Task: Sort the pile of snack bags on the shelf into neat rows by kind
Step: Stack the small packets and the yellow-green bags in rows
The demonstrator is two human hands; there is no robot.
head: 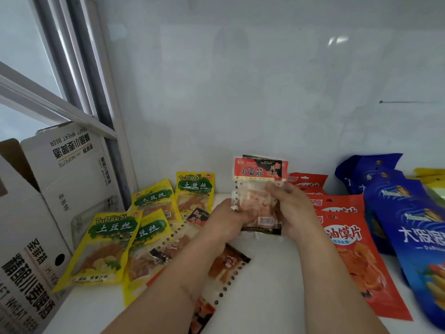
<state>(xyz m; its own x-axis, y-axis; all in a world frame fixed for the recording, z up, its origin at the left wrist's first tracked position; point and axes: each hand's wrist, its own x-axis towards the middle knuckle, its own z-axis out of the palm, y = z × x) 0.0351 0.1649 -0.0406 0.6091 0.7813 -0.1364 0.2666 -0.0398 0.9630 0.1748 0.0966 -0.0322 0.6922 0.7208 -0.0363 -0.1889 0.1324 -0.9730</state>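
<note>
Head view, largest first: white shelf (265,273) running along a pale wall, cardboard beer cartons (36,225) at far left. Blue bags (409,213) stacked at far right, orange-red bags (356,249) in an overlapping row just beside them. Yellow bags (108,239) spread loosely at left, a few clear-fronted packs (226,268) lying mixed among and below them. Centre: small stack of red-topped gluten packs (261,189) held upright above the shelf, long axis vertical, left hand (226,218) gripping the lower left edge, right hand (289,208) curled round the right side. Both hands equally near; bare shelf directly beneath, between yellow and orange-red rows, looks the likely spot for setting the stack down.
</note>
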